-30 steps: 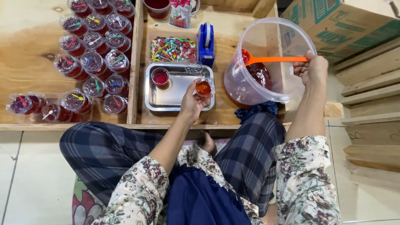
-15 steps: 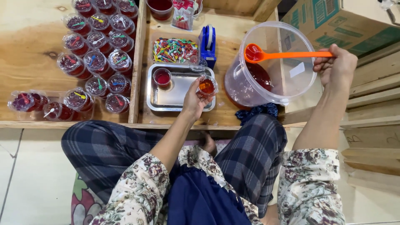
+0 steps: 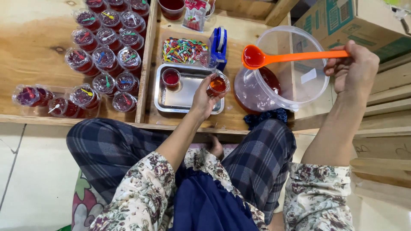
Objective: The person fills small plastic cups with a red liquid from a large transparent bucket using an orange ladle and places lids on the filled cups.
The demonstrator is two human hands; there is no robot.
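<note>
Filling looks underway: right hand clamped on the loaded ladle, left hand clasping a cup, so pouring likely needs a steady tip over it.

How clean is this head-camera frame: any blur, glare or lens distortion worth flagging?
Head view: evenly lit and sharp, right hand and orange ladle unblurred; soft glare on the steel tray and clear bucket; wide-angle bowing at the edges; left hand casts faint shadow.

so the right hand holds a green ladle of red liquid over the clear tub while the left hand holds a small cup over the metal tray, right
Not quite: the ladle is orange, not green, as the head view shows. The rest stands: right hand over the clear tub, left hand holding the small cup over the metal tray.
</note>
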